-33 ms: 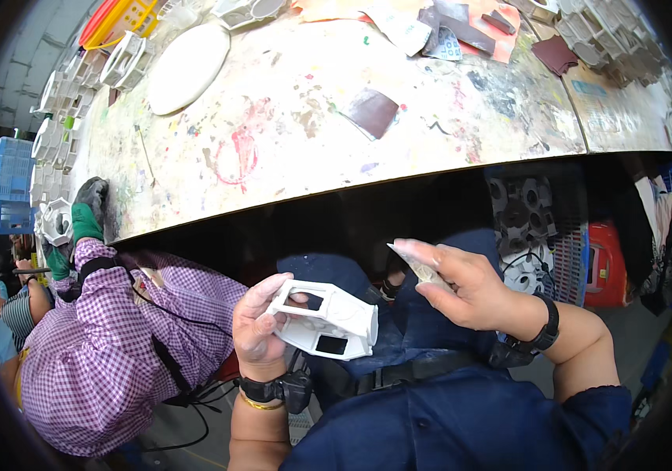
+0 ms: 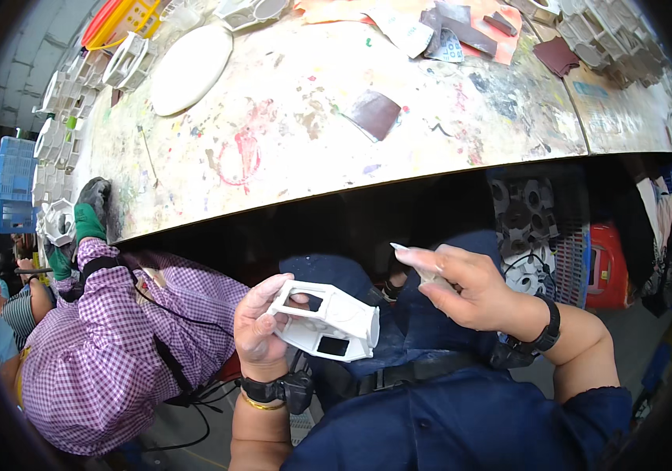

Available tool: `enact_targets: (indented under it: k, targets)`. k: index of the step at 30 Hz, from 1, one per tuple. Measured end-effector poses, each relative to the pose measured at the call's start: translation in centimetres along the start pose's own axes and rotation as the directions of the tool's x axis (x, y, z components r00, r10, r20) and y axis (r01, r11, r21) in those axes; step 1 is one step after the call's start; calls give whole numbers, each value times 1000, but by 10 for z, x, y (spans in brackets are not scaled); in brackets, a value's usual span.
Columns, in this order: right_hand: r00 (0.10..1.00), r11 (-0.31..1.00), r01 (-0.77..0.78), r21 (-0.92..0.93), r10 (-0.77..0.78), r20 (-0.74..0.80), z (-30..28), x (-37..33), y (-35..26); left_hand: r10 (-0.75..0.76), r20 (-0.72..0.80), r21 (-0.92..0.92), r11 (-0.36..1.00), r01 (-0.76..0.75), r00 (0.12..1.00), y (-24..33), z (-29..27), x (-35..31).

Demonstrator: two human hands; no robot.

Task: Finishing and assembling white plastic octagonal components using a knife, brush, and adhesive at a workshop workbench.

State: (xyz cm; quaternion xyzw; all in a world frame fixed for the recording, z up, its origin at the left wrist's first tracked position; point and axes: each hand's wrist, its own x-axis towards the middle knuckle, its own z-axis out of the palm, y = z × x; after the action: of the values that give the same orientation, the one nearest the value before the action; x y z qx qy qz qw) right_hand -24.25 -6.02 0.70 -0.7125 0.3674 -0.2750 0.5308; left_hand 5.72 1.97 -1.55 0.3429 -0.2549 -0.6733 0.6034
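From where I stand, the seated worker has a white frame [image 2: 356, 315] in the left hand [image 2: 257, 323], held above the lap, just out from the table's near edge. That hand's fingers are closed around the frame's left end, and a fingertip shows through the upper of its two window-like openings; the piece lies tilted, its right end lower. The right hand [image 2: 473, 292] is off to the side, apart from the frame, its thumb and fingers pinching a pale folded scrap [image 2: 428, 275]; what the scrap is made of I can't tell. Both wrists wear black straps [image 2: 546, 326], and a yellow bangle [image 2: 262, 405] sits below the left one. On the paint-stained table [image 2: 186, 169] a brown sheet [image 2: 377, 116] lies near the middle, with a white oval board [image 2: 192, 69] farther left and a jumble of loose sheets [image 2: 468, 35] toward the back. More pale frames are stacked at the right corner, and others line the left edge, near a blue basket [image 2: 12, 184]. To the worker's left, a neighbour in a purple checked shirt [image 2: 88, 373] leans in, a green-gloved hand [image 2: 89, 223] beside another white piece [image 2: 59, 228]. Under the table's right side stands a red container [image 2: 609, 271].
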Motion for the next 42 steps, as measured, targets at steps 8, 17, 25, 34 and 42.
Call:
enact_targets:
  k: [8,17,25,34,42]
  targets:
    - [973,829,-225,512,166,160,-19,6,2,92,62,-118,989,-85,994,7,-4,4]
    - [955,135,-292,947,-9,296,-22,9,8,163,116,-205,969,-137,980,15,-3,13]
    - [969,642,-238,729,205,137,-20,8,-9,71,-77,-173,981,-84,995,14,17,16]
    - [984,852,99,515,-8,-176,-17,12,-21,64,-150,-233,967,-98,987,29,36,14]
    - [962,844,155,513,-11,-272,-18,20,-35,92,-160,-233,964,-128,983,30,31,20]
